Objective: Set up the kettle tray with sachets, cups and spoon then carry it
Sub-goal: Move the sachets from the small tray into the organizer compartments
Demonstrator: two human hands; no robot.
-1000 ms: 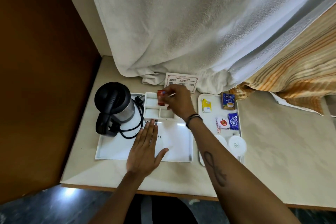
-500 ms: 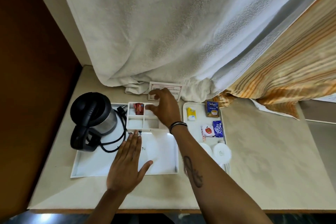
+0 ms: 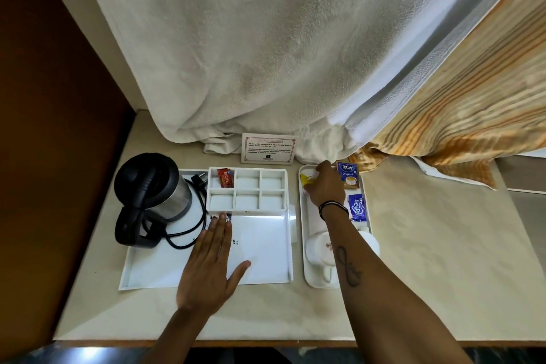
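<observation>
Right hand curls over yellow sachet on side tray, grasp unconfirmed; empty organiser compartments lie leftward; left hand flat, empty, on kettle tray.

Left hand lies flat, fingers straight; right hand reaches forward, fingers curled.
</observation>
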